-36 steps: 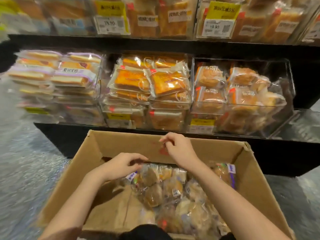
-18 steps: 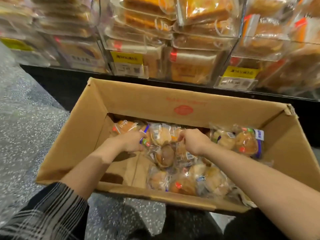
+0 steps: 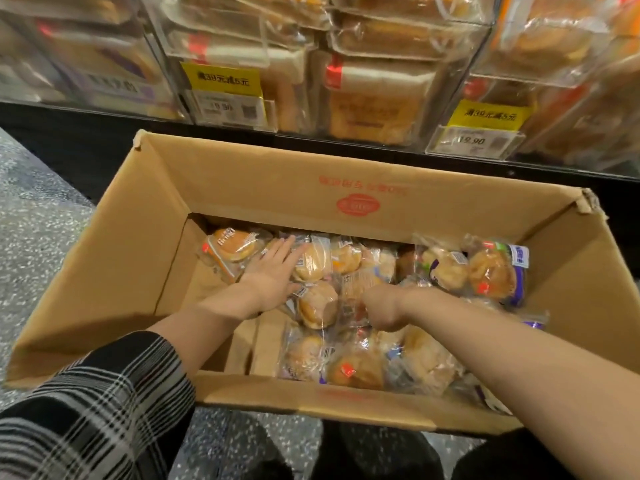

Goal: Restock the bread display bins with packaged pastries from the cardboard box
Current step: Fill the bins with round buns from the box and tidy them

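We have both hands down in the cardboard box (image 3: 242,188), which sits on the speckled floor (image 3: 38,216) right against the foot of the display bins (image 3: 398,84), so each pastry has only a short lift from box to bin. Our left hand (image 3: 268,275) lies flat with fingers spread over the wrapped pastries (image 3: 317,303) near the far left of the pile; its grip is loose and closed on nothing, seemingly feeling for one to take. Our right hand (image 3: 379,306) is curled knuckles-up among the packets in the middle; its fingers are hidden under the fist, so we cannot tell whether this grip has hold of a packet. The pastries lie loose on the box bottom, heaped toward the right, with bare cardboard on the left. The clear bins above are already well stocked with bagged bread, and yellow price tags (image 3: 221,79) hang on their fronts.
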Motion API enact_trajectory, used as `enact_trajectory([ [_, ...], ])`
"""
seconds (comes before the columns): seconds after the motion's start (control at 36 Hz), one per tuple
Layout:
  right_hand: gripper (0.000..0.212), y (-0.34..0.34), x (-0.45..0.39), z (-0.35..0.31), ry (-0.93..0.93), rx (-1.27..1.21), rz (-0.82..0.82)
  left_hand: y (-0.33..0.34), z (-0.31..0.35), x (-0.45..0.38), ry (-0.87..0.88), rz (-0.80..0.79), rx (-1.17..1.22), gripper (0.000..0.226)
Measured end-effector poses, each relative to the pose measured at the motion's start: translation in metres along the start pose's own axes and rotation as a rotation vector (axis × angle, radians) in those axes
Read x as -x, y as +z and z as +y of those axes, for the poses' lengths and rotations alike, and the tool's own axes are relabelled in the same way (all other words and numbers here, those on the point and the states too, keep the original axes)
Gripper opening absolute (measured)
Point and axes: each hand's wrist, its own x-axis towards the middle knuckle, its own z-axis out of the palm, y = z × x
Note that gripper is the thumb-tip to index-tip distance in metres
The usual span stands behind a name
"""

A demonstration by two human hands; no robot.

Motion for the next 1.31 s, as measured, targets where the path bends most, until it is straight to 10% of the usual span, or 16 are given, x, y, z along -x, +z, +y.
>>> enact_trajectory([
  [0.28,0.045,-0.004,0.006,0.008,-0.011,-0.137,0.044,-0.013,-0.008,-0.008,-0.14,0.146,0.194,0.011],
  [0.44,0.039,-0.007,-0.002,0.011,-0.023,-0.106,0.15,-0.025,-0.02,-0.007,-0.172,0.132,0.321,0.016],
  [0.61,0.057,-0.016,-0.001,0.009,-0.057,-0.301,0.404,-0.057,-0.027,0.002,-0.007,0.11,0.517,0.016],
  [0.75,0.115,-0.016,-0.002,0.006,-0.135,-0.378,0.541,-0.064,-0.028,0.008,0.041,-0.011,0.779,0.025],
  [1.03,0.054,-0.02,0.001,0.011,-0.252,-1.178,0.377,-0.063,-0.013,0.011,0.043,-0.312,1.342,0.026],
  [1.19,0.09,-0.019,-0.001,0.011,-0.08,-1.113,0.388,-0.044,-0.031,-0.005,-0.342,-0.202,1.122,0.043],
  [1.31,0.082,-0.021,0.001,0.011,0.004,-0.807,0.512,-0.025,-0.062,-0.006,-0.579,-0.073,0.484,0.04],
])
